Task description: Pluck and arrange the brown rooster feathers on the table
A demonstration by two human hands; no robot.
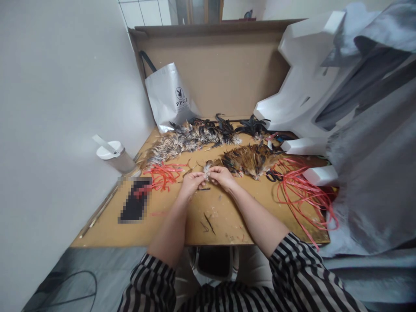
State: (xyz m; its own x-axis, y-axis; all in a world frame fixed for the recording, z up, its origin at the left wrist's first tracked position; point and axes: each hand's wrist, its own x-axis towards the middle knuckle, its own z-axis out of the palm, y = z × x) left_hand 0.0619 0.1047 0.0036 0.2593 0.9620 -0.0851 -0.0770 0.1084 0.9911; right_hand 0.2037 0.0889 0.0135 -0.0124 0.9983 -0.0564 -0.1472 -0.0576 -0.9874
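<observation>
Pinching a small tuft of feathers (206, 168) between thumb and fingertips, the person's left hand (191, 182) meets the right hand (222, 177) just above the middle of the tabletop (182, 227). Both grips are drawn in tight on the tuft, the right likewise thumb against fingers; how the quills lie between them is too small to make out.

Beyond the hands, a long row of mottled feathers (191, 136) runs across the table, and a brown feather pile (248, 159) lies close past the right hand, with a black-tipped feather bunch (255, 126) behind it. Red strips (164, 174) sit in a tangle left of the left hand, some crossing a dark patch (131, 208) — pixelated, so what it is cannot be told. Near it, against the wall, stands a tumbler (117, 161) with a white lid.

To the right, a larger spread of red strands (300, 190) trails over the front edge, beside black scissor handles (274, 175); the blades cannot be made out. White foam (300, 78) and draped grey cloth (373, 182) crowd that side, both cut off by the frame or by each other, and small items under the foam are hard to identify. A silvery bag (169, 93) leans at the back left, its foot partly hidden by feathers. Loose dark feathers (209, 223) lie between the forearms — near the front edge.
</observation>
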